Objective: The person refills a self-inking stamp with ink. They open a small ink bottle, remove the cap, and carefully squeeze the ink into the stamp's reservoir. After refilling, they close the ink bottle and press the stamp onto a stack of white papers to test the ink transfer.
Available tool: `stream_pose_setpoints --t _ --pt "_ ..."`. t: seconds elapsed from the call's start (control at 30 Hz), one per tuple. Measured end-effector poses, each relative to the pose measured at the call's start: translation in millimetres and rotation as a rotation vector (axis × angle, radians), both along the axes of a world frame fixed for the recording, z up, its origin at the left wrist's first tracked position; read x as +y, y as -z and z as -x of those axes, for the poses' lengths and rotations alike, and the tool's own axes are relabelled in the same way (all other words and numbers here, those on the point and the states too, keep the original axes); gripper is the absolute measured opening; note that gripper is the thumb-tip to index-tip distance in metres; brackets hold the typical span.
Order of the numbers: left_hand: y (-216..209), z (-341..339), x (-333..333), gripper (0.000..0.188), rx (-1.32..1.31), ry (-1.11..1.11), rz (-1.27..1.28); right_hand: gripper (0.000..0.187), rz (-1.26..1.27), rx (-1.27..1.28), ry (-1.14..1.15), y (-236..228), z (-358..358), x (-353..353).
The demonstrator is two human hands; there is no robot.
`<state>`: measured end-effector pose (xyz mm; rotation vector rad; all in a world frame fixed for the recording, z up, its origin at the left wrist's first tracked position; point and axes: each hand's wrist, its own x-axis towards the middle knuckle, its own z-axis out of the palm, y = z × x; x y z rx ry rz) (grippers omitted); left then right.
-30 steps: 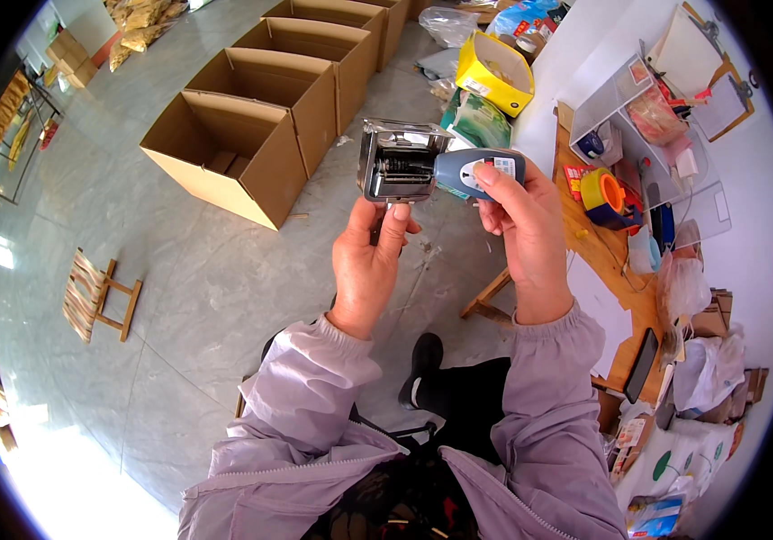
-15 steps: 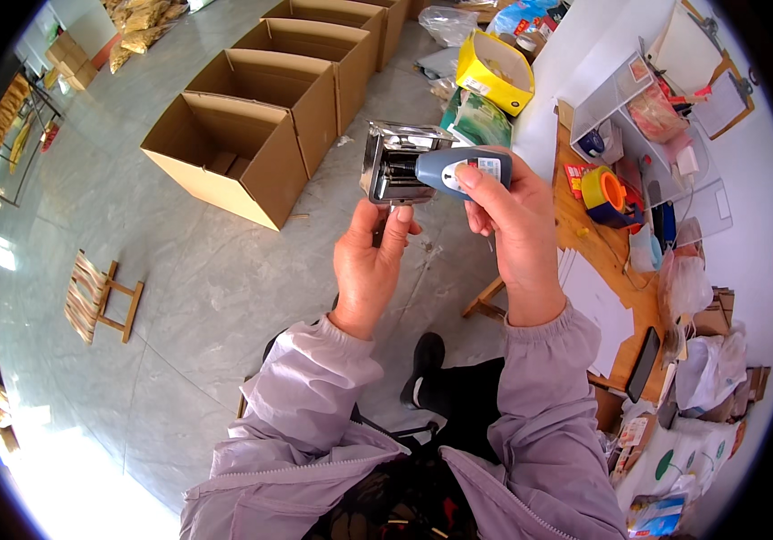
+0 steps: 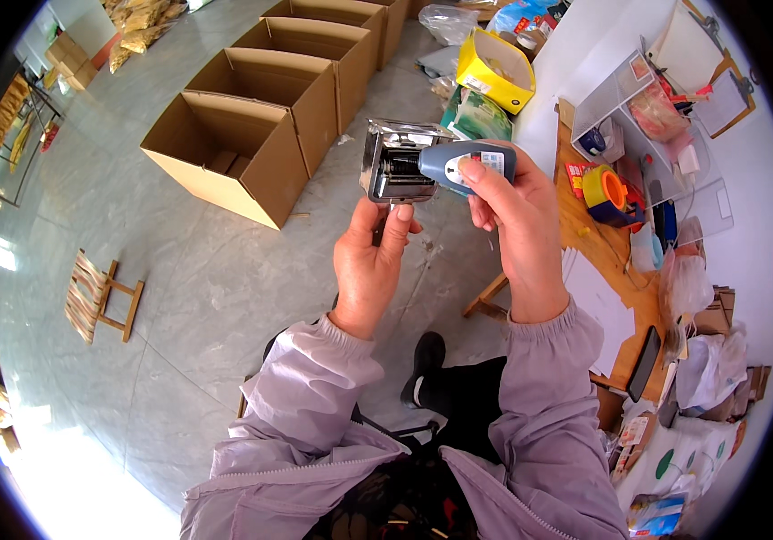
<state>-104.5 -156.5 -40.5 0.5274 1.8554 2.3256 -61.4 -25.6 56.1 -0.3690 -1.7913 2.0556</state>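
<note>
My left hand (image 3: 366, 261) grips a shiny metal hand stamp (image 3: 399, 187) from below, thumb and fingers pinched at its lower end. The stamp has an open rectangular frame with dark ribbed parts inside. In my right hand (image 3: 521, 216) is a flat blue-grey bottle (image 3: 445, 167) with a pale label. My thumb presses on its upper face, and the fingers wrap around behind it. The bottle's narrow end points left into the stamp's open side; whether its tip touches the dark parts inside cannot be made out.
Several open cardboard boxes (image 3: 224, 153) stand in a row ahead. A wooden table (image 3: 616, 270) at right bears a tape dispenser (image 3: 610, 193), papers and a phone (image 3: 644, 364). A yellow bag (image 3: 494, 76) stands by the wall. At left is a folding stool (image 3: 98, 297).
My right hand and the bottle have shifted slightly to the right and up. My left hand and the stamp stay almost where they were.
</note>
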Motion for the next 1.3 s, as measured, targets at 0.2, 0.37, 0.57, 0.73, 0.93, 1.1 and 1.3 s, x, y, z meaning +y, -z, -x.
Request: stream_pose_setpoints --t 0.2,0.37,0.57,0.73,0.93,1.1,1.3 --pt "1.0 0.7 1.8 0.020 0.029 -0.011 0.016 0.023 -0.004 0.001 -0.019 5.4 -1.1 1.7" --pt "0.6 0.3 1.3 0.020 0.019 -0.001 0.007 0.023 0.011 -0.015 0.019 5.9 -6.3 7.7" --pt "3.3 0.1 2.2 0.021 0.025 0.005 0.028 0.022 0.011 -0.012 0.015 4.5 -5.6 0.2" --pt "-1.2 -1.2 1.9 0.022 0.005 0.002 0.007 0.024 -0.008 -0.051 0.063 11.3 -11.3 15.5" --pt "-2.8 -1.5 1.8 0.023 -0.008 0.006 0.004 0.024 0.049 0.008 0.059 15.8 -10.2 14.8" --pt "0.1 -0.4 1.5 0.023 0.002 -0.003 0.012 0.020 0.046 -0.040 0.028 20.2 -13.3 22.1" --pt "-0.3 0.2 0.3 0.022 0.009 0.006 0.047 0.020 0.044 -0.021 0.027 15.1 -10.7 20.7"
